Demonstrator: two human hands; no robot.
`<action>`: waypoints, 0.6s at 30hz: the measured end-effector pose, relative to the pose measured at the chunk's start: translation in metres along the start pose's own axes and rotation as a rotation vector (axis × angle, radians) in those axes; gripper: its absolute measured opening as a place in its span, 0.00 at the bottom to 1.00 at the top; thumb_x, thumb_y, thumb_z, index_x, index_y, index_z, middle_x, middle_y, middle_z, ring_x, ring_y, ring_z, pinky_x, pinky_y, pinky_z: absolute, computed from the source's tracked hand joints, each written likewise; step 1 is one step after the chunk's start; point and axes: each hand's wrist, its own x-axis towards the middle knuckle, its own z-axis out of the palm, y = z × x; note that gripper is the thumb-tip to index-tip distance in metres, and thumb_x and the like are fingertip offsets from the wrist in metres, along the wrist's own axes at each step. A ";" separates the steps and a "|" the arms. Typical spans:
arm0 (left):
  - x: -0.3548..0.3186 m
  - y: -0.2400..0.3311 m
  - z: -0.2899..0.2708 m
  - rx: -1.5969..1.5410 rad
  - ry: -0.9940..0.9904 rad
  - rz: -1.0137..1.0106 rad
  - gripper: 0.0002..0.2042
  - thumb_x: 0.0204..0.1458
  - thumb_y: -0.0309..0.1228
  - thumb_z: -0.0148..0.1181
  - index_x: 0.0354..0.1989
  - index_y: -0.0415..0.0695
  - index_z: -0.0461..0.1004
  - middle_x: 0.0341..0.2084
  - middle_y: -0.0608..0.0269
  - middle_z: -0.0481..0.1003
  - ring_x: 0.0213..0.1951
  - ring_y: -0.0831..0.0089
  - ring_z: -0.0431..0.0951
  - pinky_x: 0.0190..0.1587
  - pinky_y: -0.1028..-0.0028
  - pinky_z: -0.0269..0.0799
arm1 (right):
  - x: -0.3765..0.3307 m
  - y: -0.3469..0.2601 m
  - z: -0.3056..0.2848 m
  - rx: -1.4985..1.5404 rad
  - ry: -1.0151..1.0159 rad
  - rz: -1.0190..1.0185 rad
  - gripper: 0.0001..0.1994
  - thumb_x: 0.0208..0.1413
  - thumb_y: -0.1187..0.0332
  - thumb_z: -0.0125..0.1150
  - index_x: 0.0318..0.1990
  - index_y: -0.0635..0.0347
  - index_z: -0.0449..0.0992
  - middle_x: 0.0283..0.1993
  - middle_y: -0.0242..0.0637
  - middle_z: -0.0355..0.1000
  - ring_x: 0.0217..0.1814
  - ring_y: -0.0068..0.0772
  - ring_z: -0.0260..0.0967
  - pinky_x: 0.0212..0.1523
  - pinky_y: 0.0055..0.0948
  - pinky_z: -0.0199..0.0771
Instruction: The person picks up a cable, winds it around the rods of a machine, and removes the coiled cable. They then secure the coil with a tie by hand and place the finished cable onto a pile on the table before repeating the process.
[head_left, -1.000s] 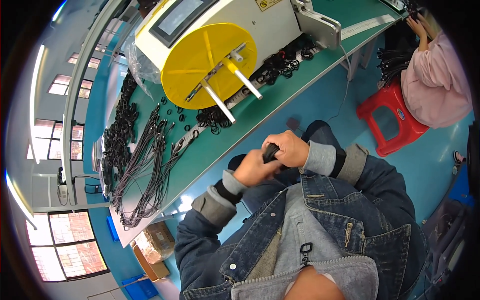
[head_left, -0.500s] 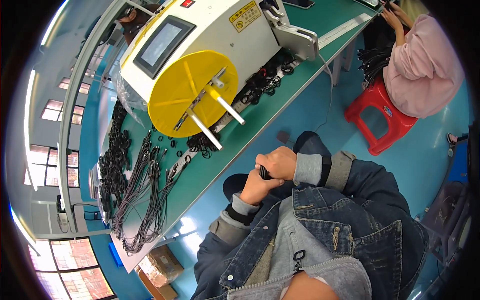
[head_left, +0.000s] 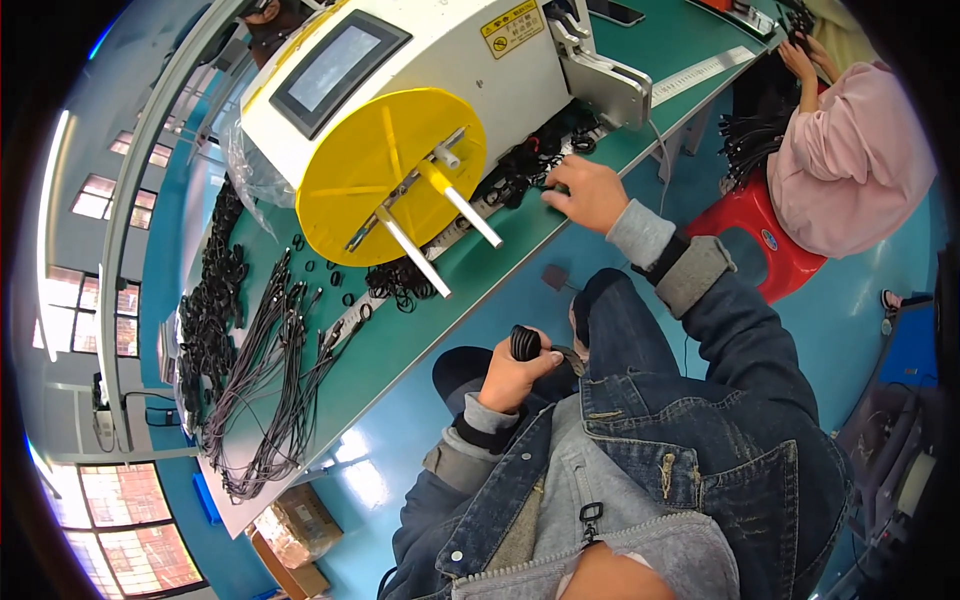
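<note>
Over your lap, your left hand (head_left: 512,378) grips a black cable coil (head_left: 525,343), fingers curled tight around it. Your right hand (head_left: 588,192) reaches onto the green bench (head_left: 420,330), fingers spread on loose coils (head_left: 520,175) beside the yellow disc (head_left: 385,175).

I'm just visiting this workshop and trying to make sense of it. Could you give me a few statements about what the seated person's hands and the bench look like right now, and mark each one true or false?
1. The left hand grips a coiled black cable bundle above the lap. True.
2. The right hand rests on its knee. False: it reaches out to the black cable coils on the green bench.
3. The machine has a round yellow disc with pale rods sticking out. True.
4. The neighbouring stool is blue. False: it is red.
5. Long black cables lie on the bench's left part. True.
</note>
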 end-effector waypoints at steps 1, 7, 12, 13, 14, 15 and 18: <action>0.000 0.002 0.001 -0.012 0.011 -0.026 0.10 0.41 0.22 0.62 0.30 0.40 0.67 0.21 0.66 0.69 0.21 0.78 0.69 0.25 0.78 0.66 | 0.001 0.001 0.007 -0.051 0.010 0.004 0.07 0.45 0.68 0.58 0.29 0.61 0.75 0.27 0.37 0.72 0.30 0.41 0.69 0.31 0.31 0.69; 0.000 -0.001 -0.002 0.018 -0.002 -0.041 0.09 0.42 0.23 0.62 0.29 0.39 0.67 0.20 0.66 0.68 0.20 0.77 0.69 0.25 0.78 0.65 | 0.010 0.009 0.015 0.143 -0.011 0.207 0.08 0.43 0.65 0.60 0.28 0.58 0.78 0.30 0.38 0.73 0.34 0.43 0.70 0.36 0.36 0.70; 0.003 0.001 -0.004 0.012 0.027 -0.009 0.07 0.43 0.23 0.60 0.29 0.39 0.67 0.19 0.67 0.67 0.19 0.78 0.68 0.24 0.79 0.65 | 0.015 0.019 0.012 0.378 -0.110 0.257 0.09 0.43 0.65 0.59 0.29 0.59 0.78 0.30 0.41 0.74 0.33 0.43 0.70 0.37 0.35 0.70; 0.005 0.002 -0.004 0.012 0.025 0.007 0.07 0.44 0.23 0.60 0.28 0.39 0.67 0.19 0.67 0.67 0.19 0.78 0.68 0.24 0.79 0.65 | 0.016 0.016 0.011 0.330 -0.115 0.232 0.09 0.43 0.65 0.59 0.29 0.60 0.78 0.29 0.42 0.74 0.33 0.44 0.71 0.37 0.35 0.70; 0.006 0.003 -0.004 0.011 0.025 0.007 0.07 0.44 0.23 0.60 0.28 0.39 0.67 0.19 0.67 0.67 0.19 0.78 0.68 0.24 0.79 0.65 | 0.017 0.014 0.010 0.284 -0.119 0.207 0.09 0.43 0.65 0.59 0.29 0.60 0.77 0.29 0.43 0.74 0.33 0.44 0.71 0.37 0.34 0.70; 0.007 0.004 -0.004 0.004 0.028 0.012 0.07 0.44 0.23 0.60 0.28 0.39 0.67 0.18 0.67 0.67 0.19 0.78 0.68 0.24 0.79 0.65 | 0.018 0.013 0.010 0.239 -0.124 0.182 0.09 0.44 0.65 0.58 0.29 0.61 0.77 0.29 0.44 0.74 0.33 0.44 0.71 0.37 0.34 0.70; 0.009 0.007 -0.003 -0.008 0.037 0.021 0.06 0.44 0.23 0.59 0.27 0.39 0.67 0.18 0.67 0.67 0.19 0.78 0.68 0.24 0.79 0.65 | 0.016 0.015 0.012 0.236 -0.083 0.248 0.08 0.44 0.66 0.58 0.29 0.61 0.77 0.29 0.43 0.73 0.33 0.44 0.71 0.36 0.34 0.70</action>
